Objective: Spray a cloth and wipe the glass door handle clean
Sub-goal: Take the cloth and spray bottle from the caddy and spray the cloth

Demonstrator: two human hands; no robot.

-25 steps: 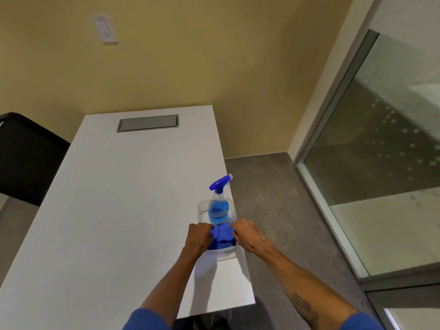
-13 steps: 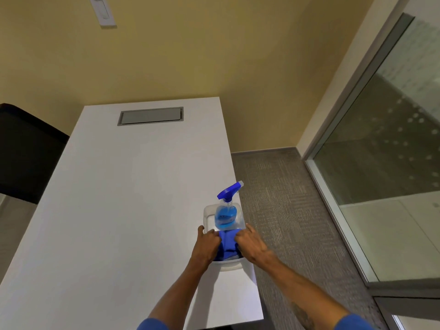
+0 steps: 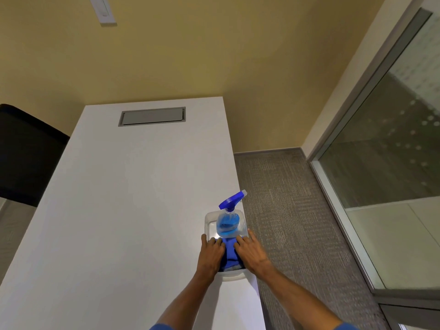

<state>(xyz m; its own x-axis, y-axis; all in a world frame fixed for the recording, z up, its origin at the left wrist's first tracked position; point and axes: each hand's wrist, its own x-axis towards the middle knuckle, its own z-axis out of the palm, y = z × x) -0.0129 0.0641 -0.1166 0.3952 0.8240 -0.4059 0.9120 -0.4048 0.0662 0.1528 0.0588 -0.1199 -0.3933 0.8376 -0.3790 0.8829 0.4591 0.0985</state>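
The bench (image 3: 123,210) is lying bare across its left and middle, open from the near edge to the far edge, where a flush grey hatch (image 3: 152,116) is raising nothing above the surface. The only clutter is sitting at the right edge near the near right corner: a clear tub (image 3: 209,219) with a spray bottle (image 3: 228,222) standing upright in its far end, its nozzle poking out over the right edge. Both hands, left (image 3: 210,253) and right (image 3: 250,252), are crowding the tub's near end over a blue cloth (image 3: 229,254), leaving only a narrow gap between them. A dark chair (image 3: 26,156) is blocking the left side.
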